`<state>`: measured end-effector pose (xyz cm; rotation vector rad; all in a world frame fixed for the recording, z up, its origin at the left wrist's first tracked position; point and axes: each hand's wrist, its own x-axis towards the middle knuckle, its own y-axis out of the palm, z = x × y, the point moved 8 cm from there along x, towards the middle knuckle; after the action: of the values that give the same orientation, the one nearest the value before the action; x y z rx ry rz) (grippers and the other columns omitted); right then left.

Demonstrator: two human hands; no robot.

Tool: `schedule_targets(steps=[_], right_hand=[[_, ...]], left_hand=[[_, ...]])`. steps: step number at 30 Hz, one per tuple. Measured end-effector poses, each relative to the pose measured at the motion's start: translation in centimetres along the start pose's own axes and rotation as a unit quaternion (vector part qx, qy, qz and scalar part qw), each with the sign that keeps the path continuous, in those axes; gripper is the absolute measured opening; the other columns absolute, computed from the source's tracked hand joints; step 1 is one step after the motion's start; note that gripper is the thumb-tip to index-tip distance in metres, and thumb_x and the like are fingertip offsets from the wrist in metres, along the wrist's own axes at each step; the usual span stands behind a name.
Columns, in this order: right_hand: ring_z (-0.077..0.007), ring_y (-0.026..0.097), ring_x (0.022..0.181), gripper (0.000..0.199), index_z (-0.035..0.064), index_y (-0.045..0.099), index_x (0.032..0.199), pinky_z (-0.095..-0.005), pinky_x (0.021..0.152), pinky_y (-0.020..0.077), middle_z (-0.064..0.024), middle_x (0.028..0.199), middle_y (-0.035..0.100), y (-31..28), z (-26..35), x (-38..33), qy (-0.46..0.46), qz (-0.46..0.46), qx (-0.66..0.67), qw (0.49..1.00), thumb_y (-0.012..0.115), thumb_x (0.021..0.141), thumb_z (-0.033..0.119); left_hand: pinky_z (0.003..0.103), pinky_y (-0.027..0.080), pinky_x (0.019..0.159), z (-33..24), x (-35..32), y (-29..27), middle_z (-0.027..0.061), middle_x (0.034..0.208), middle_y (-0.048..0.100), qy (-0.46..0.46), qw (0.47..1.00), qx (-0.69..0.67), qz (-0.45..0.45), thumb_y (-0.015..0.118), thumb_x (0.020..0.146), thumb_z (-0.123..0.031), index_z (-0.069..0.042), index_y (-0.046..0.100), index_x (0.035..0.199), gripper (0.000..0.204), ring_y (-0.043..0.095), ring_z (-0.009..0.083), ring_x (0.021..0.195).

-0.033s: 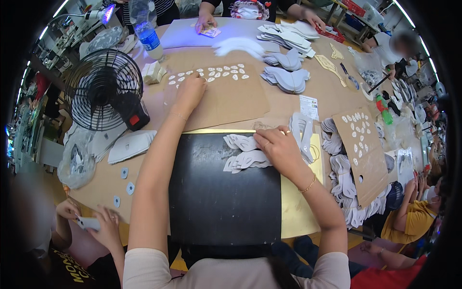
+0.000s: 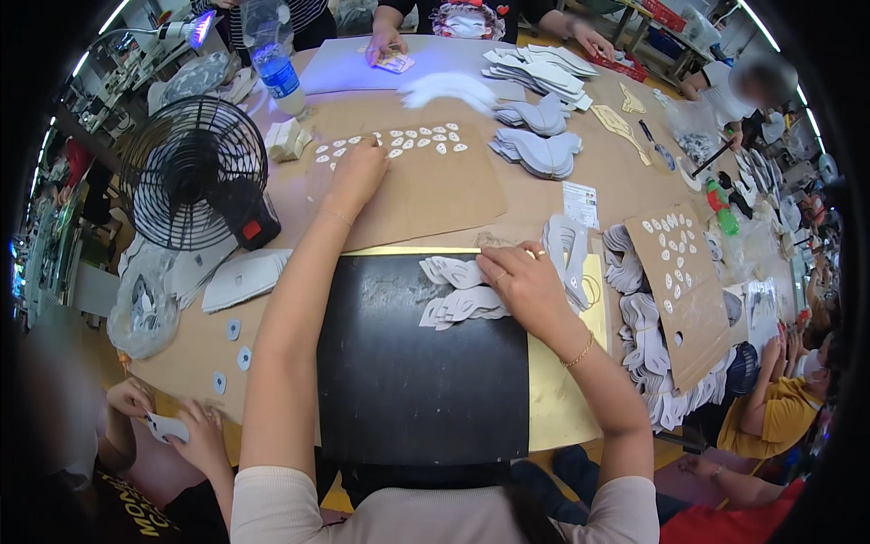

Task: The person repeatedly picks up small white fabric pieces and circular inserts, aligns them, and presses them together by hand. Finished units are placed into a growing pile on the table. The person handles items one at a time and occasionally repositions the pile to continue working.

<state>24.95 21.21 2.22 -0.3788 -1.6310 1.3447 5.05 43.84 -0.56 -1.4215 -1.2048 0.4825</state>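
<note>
My left hand (image 2: 361, 174) reaches over a brown cardboard sheet (image 2: 426, 204) bearing rows of small white oval pieces (image 2: 423, 132). Its fingers are bent together among the ovals, and whatever is under the fingertips is hidden. Across a black mat (image 2: 417, 381), my right hand (image 2: 526, 286) has closed fingers at the right end of some fanned, overlapping grey shaped pieces (image 2: 453, 270). A second fanned row (image 2: 462, 306) lies just below, partly beneath that hand.
A black fan (image 2: 195, 177) and a bottle (image 2: 276, 77) stand left. Stacked grey pieces (image 2: 539, 150) lie beyond the cardboard. At right, another oval-covered cardboard sheet (image 2: 693, 317) leans over more stacks. Co-workers' hands (image 2: 388, 45) work across the table; another's hands (image 2: 195, 431) hold a white piece at lower left.
Both my hands stay at the same places. At lower left, the co-worker's white piece has turned and tilted between their hands.
</note>
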Motion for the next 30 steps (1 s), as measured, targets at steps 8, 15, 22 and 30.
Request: schedule_targets(steps=[8, 15, 22, 30], right_hand=[[-0.0225, 0.065, 0.114, 0.027, 0.0034, 0.072, 0.113, -0.0445, 0.101, 0.0479, -0.0086, 0.123, 0.070, 0.3, -0.2, -0.6, 0.006, -0.004, 0.000, 1.000, 0.063, 0.088, 0.009], [-0.0239, 0.064, 0.112, 0.023, 0.0066, 0.073, 0.109, -0.0421, 0.099, 0.0453, -0.0069, 0.118, 0.069, -1.2, -0.2, 0.3, 0.021, -0.041, 0.024, 0.999, 0.069, 0.086, 0.010], [-0.0214, 0.059, 0.101, 0.022, 0.0106, 0.077, 0.104, -0.0399, 0.093, 0.0422, -0.0018, 0.104, 0.066, -1.6, 1.1, -0.5, 0.063, 0.031, 0.139, 0.988, 0.079, 0.083, 0.016], [-0.0220, 0.058, 0.102, 0.025, 0.0127, 0.074, 0.106, -0.0405, 0.093, 0.0396, -0.0010, 0.106, 0.065, -0.6, 0.4, -1.6, 0.077, 0.061, 0.127, 0.987, 0.079, 0.083, 0.021]], left_hand=[[0.047, 0.057, 0.088, 0.8, 4.4, 3.8, 0.0240, 0.110, 0.069, 0.068, 0.992, 0.091, 0.055, 0.060, 0.087, -0.007, 0.007, 0.073, 0.095, 0.021, 0.071, 0.0394, 0.099], [0.047, 0.057, 0.088, 1.5, 5.5, 5.4, 0.0256, 0.111, 0.071, 0.062, 0.984, 0.124, 0.112, 0.058, 0.089, -0.010, 0.004, 0.075, 0.094, 0.023, 0.072, 0.0394, 0.098], [0.048, 0.057, 0.088, 2.0, 5.6, 5.6, 0.0228, 0.108, 0.071, 0.076, 0.975, 0.175, 0.110, 0.062, 0.091, -0.018, 0.002, 0.075, 0.094, 0.024, 0.071, 0.0394, 0.094], [0.049, 0.056, 0.089, 1.8, 6.3, 4.8, 0.0238, 0.106, 0.071, 0.063, 0.979, 0.138, 0.133, 0.072, 0.087, -0.026, 0.003, 0.075, 0.096, 0.030, 0.070, 0.0402, 0.098]])
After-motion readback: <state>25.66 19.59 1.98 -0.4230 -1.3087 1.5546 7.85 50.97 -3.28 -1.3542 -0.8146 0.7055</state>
